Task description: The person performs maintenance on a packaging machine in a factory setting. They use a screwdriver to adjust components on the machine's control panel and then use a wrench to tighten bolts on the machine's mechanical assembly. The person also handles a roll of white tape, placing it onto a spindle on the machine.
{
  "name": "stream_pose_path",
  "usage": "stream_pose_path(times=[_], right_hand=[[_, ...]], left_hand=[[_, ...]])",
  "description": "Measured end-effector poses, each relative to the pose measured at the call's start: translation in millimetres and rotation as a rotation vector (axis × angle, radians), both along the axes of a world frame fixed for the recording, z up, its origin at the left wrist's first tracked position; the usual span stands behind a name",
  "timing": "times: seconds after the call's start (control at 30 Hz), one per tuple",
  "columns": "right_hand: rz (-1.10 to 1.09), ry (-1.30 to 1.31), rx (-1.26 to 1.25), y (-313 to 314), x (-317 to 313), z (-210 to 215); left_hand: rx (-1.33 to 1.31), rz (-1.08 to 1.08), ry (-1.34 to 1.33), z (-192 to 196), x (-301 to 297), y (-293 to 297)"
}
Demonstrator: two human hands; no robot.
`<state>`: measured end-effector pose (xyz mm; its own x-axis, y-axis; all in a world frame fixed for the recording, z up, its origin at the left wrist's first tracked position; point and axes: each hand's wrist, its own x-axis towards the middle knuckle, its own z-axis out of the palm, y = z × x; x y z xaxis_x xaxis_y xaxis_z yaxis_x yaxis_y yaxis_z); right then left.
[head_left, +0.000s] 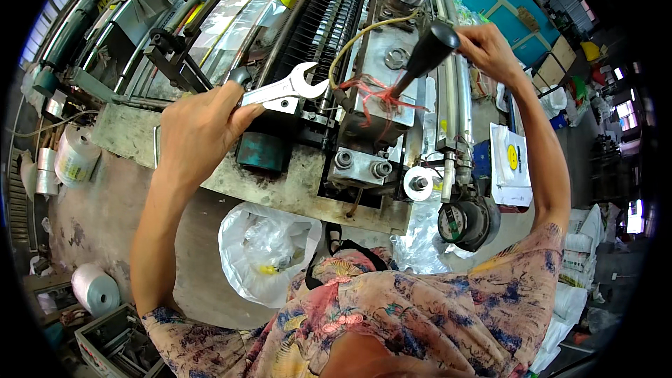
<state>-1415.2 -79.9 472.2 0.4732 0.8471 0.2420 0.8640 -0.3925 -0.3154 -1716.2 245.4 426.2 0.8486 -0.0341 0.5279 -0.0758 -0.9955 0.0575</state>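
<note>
My left hand (203,122) is closed around a silver open-end wrench (280,89). Its open jaw points right, over the machine's front end, just left of a metal block (392,56). A lever with a black handle (428,49) rises from that block, and red string (381,98) is tied about its base. Beside the handle's top end is my right hand (490,54), its fingers curled. The handle partly covers the fingertips, so what they grip cannot be made out. A dark ridged roller section (315,35) lies beyond the wrench.
Below the machine's edge stands a white bag (269,255) with clear plastic in it. A round black-rimmed device (467,224) juts out at the right front. Film rolls (75,157) stand on the floor at left, and white sacks (577,252) are piled at right.
</note>
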Motion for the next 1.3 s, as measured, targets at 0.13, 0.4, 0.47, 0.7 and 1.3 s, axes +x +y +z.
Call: stream_pose_path(times=[0.13, 0.4, 0.47, 0.7, 1.3], right_hand=[[0.097, -0.102, -0.010, 32, 29, 5], [-0.020, -0.162, 0.081, 25, 11, -9], [-0.146, -0.123, -0.004, 5, -17, -9], [-0.127, 0.901, 0.025, -21, -157, 1], [-0.165, 1.148, 0.233, -81, -149, -14]], left_hand=[[-0.010, 0.019, 0.036, 6, -1, -11], [0.072, -0.002, 0.035, 16, -1, -27], [0.089, -0.001, 0.041, 17, 0, -30], [0.007, 0.108, 0.054, 10, -1, -25], [-0.046, -0.047, 0.208, 37, 80, -32]])
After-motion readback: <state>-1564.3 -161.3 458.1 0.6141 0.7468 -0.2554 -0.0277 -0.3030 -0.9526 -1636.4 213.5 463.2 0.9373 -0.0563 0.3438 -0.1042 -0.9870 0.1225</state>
